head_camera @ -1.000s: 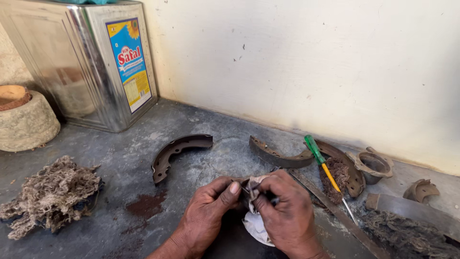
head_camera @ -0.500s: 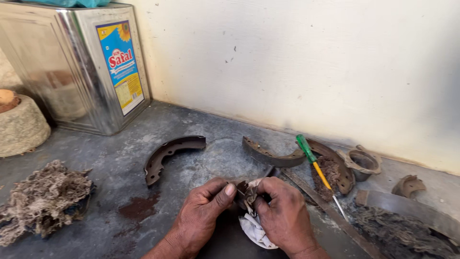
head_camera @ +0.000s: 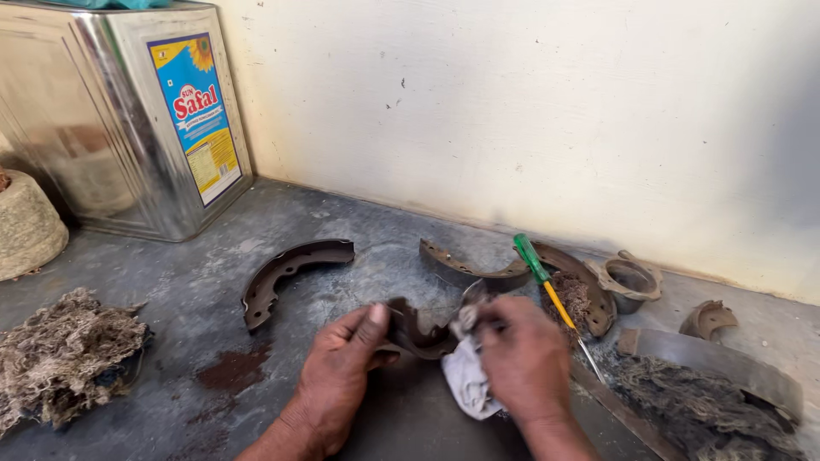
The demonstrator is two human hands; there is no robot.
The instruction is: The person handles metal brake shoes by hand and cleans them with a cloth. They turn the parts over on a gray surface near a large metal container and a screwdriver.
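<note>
While your left hand point(head_camera: 342, 371) grips a rusty curved part point(head_camera: 416, 331) and your right hand point(head_camera: 523, 363) presses a white rag point(head_camera: 465, 384) on it, a green-handled screwdriver point(head_camera: 551, 294) lies just beside, brake shoes point(head_camera: 286, 271) beyond.

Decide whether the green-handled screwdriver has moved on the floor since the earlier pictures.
No. The green-handled screwdriver still leans across the same curved brake shoe near the wall, tip toward the person; only the camera view has shifted.
</note>
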